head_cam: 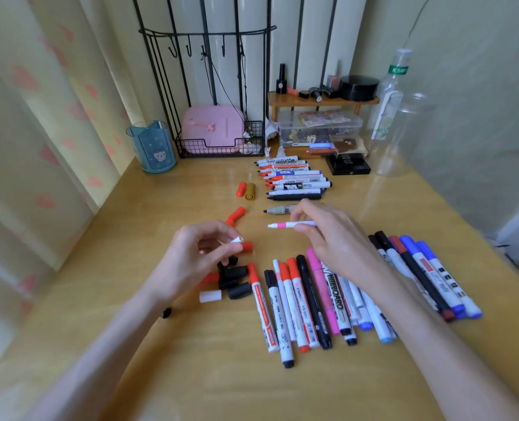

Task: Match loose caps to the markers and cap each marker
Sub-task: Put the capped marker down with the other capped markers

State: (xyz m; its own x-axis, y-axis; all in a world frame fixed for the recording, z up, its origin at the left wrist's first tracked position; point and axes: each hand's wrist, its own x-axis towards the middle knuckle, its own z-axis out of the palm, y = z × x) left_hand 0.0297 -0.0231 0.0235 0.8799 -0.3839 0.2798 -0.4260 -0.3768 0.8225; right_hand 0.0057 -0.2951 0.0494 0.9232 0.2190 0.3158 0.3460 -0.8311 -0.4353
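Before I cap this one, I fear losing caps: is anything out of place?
One black cap lies alone beside the left forearm, apart from the cap pile and easy to overlook or brush away. Nothing looks spilled or damaged.

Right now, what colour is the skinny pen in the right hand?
The skinny pen is white with pink bands; the head view shows it best.

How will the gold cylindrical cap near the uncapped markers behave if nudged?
Gold cylindrical plastic cap lies on its side on the glossy wooden desk, so it would probably roll. Its near end looks open and hollow: likely light.
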